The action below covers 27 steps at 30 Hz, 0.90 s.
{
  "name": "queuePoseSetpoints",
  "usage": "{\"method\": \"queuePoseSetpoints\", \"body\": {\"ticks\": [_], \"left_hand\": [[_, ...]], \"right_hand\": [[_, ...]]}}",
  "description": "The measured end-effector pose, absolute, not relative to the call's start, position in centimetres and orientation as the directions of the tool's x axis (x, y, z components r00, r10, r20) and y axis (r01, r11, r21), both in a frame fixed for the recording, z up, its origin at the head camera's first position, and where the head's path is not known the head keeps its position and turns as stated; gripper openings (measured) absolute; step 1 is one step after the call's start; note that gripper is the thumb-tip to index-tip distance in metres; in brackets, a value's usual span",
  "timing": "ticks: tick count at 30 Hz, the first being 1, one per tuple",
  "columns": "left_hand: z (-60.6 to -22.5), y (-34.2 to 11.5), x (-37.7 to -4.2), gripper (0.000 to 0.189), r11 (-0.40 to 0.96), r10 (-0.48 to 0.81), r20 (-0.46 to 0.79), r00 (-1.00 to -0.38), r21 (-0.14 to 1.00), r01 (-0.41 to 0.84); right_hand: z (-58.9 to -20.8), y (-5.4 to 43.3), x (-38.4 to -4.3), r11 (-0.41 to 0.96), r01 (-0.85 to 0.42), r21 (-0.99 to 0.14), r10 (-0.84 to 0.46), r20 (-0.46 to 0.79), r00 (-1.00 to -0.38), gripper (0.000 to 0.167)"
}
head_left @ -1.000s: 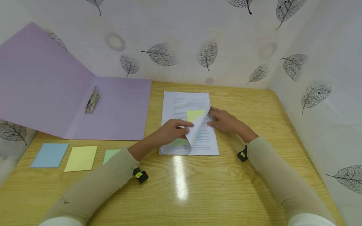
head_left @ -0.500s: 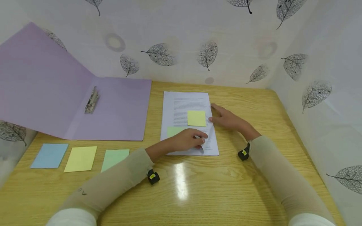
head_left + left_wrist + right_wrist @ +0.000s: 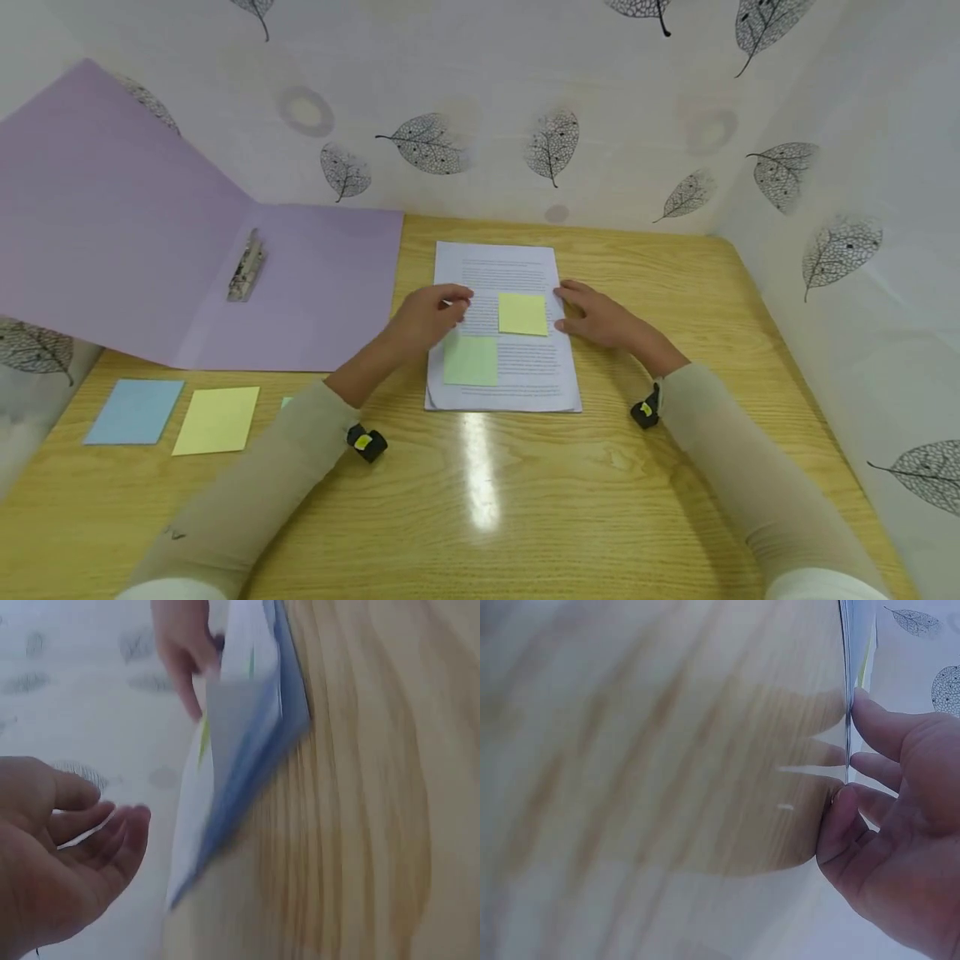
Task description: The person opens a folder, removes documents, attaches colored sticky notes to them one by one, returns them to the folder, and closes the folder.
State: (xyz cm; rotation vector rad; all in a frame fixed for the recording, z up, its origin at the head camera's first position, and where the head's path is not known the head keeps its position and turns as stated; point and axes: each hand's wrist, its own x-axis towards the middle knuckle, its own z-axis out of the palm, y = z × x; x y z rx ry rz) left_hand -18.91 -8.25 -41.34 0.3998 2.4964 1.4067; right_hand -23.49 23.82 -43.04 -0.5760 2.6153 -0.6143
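Note:
A stack of printed sheets (image 3: 525,375) lies flat at the middle of the table. On its top page are a yellow sticky note (image 3: 522,314) and, lower left, a green sticky note (image 3: 470,360). My left hand (image 3: 427,318) is over the stack's left edge, fingers loosely bent; in the left wrist view this hand (image 3: 71,859) holds nothing, and the paper (image 3: 240,727) appears tilted and blurred. At the stack's right edge, my right hand (image 3: 597,318) touches the paper with its fingertips. The right wrist view shows that hand's fingers (image 3: 885,731) against the thin page edges.
An open purple folder (image 3: 322,292) with a metal clip (image 3: 246,267) stands at the left, its cover raised. Blue (image 3: 135,412) and yellow (image 3: 217,421) note pads lie in front; a green pad (image 3: 286,402) is mostly behind the left sleeve. Leaf-patterned sheeting (image 3: 480,75) surrounds the table.
The left hand turned a page down flat toward the right, let go of it, and moved back to the stack's left edge. The right hand stayed at the right edge.

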Motion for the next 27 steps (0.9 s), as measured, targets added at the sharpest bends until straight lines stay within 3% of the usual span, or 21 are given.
{"method": "queuePoseSetpoints", "body": {"ticks": [4, 10, 15, 24, 27], "left_hand": [[-42.2, -11.1, -20.0, 0.047, 0.592, 0.226, -0.140, -0.964, 0.806, 0.021], [-43.2, -11.9, -20.7, 0.055, 0.582, 0.230, -0.202, -0.952, 0.812, -0.032], [-43.1, -11.0, -20.7, 0.056, 0.495, 0.220, -0.197, -0.955, 0.866, -0.064], [-42.8, -10.0, -20.8, 0.062, 0.218, 0.158, -0.169, -0.973, 0.967, -0.133], [-43.0, -9.8, -20.8, 0.056, 0.206, 0.134, -0.175, -0.976, 0.968, -0.145]], "right_hand": [[-43.1, 23.7, -23.5, 0.821, -0.302, -0.484, -0.471, -0.277, -0.837, 0.070], [-43.1, 23.6, -23.3, 0.818, -0.296, -0.493, -0.468, -0.272, -0.841, 0.069], [-43.3, 23.5, -23.2, 0.819, -0.287, -0.496, -0.461, -0.272, -0.845, 0.069], [-43.1, 23.5, -23.0, 0.821, -0.284, -0.495, -0.456, -0.271, -0.848, 0.069], [-43.1, 23.5, -23.0, 0.822, -0.282, -0.494, -0.453, -0.269, -0.850, 0.070]]}}
